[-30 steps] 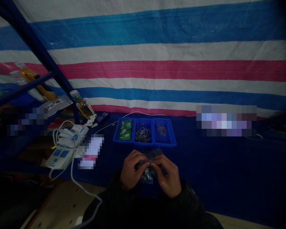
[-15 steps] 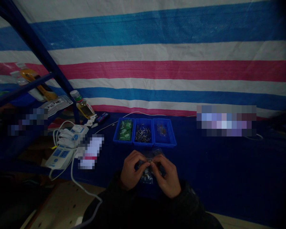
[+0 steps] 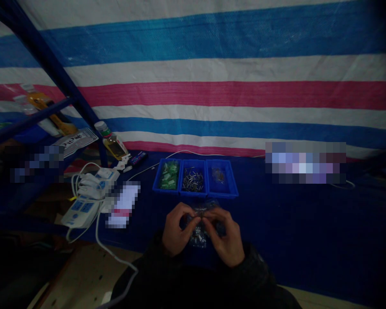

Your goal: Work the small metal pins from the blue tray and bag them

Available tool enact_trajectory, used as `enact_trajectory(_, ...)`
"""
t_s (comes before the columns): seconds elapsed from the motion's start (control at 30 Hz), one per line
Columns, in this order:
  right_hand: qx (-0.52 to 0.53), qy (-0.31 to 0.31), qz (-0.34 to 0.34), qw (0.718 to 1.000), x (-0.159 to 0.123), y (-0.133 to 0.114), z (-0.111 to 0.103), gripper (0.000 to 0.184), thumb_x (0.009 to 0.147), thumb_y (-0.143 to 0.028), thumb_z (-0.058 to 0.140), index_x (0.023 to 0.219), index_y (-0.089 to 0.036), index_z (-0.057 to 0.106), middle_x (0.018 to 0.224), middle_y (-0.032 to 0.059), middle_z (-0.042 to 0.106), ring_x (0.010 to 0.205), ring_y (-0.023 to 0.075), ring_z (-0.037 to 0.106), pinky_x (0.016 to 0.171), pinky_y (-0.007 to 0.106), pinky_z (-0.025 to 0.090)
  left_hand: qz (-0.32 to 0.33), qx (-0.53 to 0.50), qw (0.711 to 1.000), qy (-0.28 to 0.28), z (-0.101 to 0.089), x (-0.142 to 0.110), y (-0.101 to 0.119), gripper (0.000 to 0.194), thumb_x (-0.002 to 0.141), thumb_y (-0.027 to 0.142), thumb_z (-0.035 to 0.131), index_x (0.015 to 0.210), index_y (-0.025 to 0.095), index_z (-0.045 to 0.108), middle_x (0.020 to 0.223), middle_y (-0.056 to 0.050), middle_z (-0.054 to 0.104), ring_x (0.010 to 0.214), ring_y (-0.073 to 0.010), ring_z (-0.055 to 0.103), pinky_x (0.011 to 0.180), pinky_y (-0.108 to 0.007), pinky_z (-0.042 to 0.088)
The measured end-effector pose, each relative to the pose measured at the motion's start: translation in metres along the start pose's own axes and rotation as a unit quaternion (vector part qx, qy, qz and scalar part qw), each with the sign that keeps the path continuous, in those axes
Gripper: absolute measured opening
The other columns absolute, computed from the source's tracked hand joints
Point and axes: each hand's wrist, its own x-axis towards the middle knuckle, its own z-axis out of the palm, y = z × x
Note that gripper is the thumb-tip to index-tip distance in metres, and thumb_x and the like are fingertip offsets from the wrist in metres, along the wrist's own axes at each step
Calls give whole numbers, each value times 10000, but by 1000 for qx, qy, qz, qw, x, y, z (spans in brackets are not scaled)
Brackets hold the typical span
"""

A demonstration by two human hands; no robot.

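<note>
Between my two hands is a clear plastic bag point(image 3: 198, 238) with small shiny pieces in its lower part. My left hand point(image 3: 177, 227) pinches the bag's upper part between thumb and fingers. From the other side my right hand point(image 3: 227, 234) pinches it too, and the thumb tips meet near the middle. Just beyond the hands stand three joined blue bins: a left bin point(image 3: 155, 189) with green-looking packets, a middle bin point(image 3: 193, 195) with many metal pins or screws, and a right bin point(image 3: 223, 189) with a few small pieces.
A white power strip point(image 3: 80, 212) with plugs and cords lies to the left, beside a blurred-out phone-like object point(image 3: 125, 205). Behind it stand a drink bottle point(image 3: 114, 143) and a blue metal frame point(image 3: 83, 113). A striped tarp point(image 3: 212, 94) hangs along the back of the blue table point(image 3: 292, 227).
Both hands stay in nearly the same place on the bag. Only the fingertips shift slightly where they pinch it. The bins and other objects have not moved.
</note>
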Motion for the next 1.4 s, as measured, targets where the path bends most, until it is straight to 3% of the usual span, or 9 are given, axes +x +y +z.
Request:
enact_trajectory(0.1,-13,-30,-7,999,3,-4,-2,79,950,-222,602,947,-214,681,826,28,723,673,158,669,651,274,554,25,14,999,-22,-4,3,4,99,929,196,629,922,183,727,879,-69,724,891,-203,635,806,-320,511)
enact_trajectory(0.2,-17,-20,-4,1000,5,-5,-4,158,958,-214,572,1036,-224,709,913,46,754,738,180,708,695,293,577,45,16,998,-29,-8,5,6,231,966,166,544,1024,207,763,940,-74,763,981,-230,629,894,-383,510)
enact_trajectory(0.33,-14,-18,0,1000,4,-2,-5,234,966,-207,539,1117,-242,715,945,47,768,802,202,739,764,324,600,59,18,998,-24,-9,6,3,319,975,127,493,1098,228,770,1008,-73,771,1011,-236,619,892,-406,516)
enact_trajectory(0.53,-18,-34,2,999,3,4,-5,295,981,-193,501,1182,-247,709,1008,53,778,884,213,751,811,344,609,51,33,998,3,-6,6,-1,265,938,123,580,1061,237,786,968,-73,774,980,-238,622,868,-408,538)
enact_trajectory(0.73,-12,-24,-8,1000,3,4,-4,190,950,-224,615,1089,-252,742,1052,55,773,932,223,746,853,359,609,57,42,997,12,-5,6,-1,216,888,119,661,1018,234,788,937,-63,778,968,-234,629,853,-392,551)
enact_trajectory(1.0,-23,-11,-23,999,7,-1,-5,158,968,-228,581,956,-222,738,932,70,707,861,205,691,778,341,582,66,39,997,-17,-5,6,5,139,890,205,694,1003,207,774,923,-84,761,968,-239,619,865,-412,536)
enact_trajectory(1.13,-39,-8,-23,999,8,-3,-5,159,971,-228,562,930,-213,715,952,78,662,866,206,662,742,334,559,62,52,997,5,-5,5,5,97,881,227,714,941,208,788,869,-76,690,907,-221,608,816,-377,524)
enact_trajectory(1.3,-25,-27,-14,999,7,-3,-3,125,977,-229,560,948,-214,680,927,63,693,825,194,673,734,320,549,58,35,998,-8,-3,6,4,57,896,206,697,896,190,751,892,-67,704,922,-211,628,857,-362,514)
enact_trajectory(1.4,-20,-18,17,999,4,-1,-1,83,960,-242,599,1025,-217,645,865,35,710,724,172,670,657,287,542,16,11,1000,-10,-1,4,1,37,901,203,689,885,170,695,839,-49,701,789,-171,643,733,-294,516)
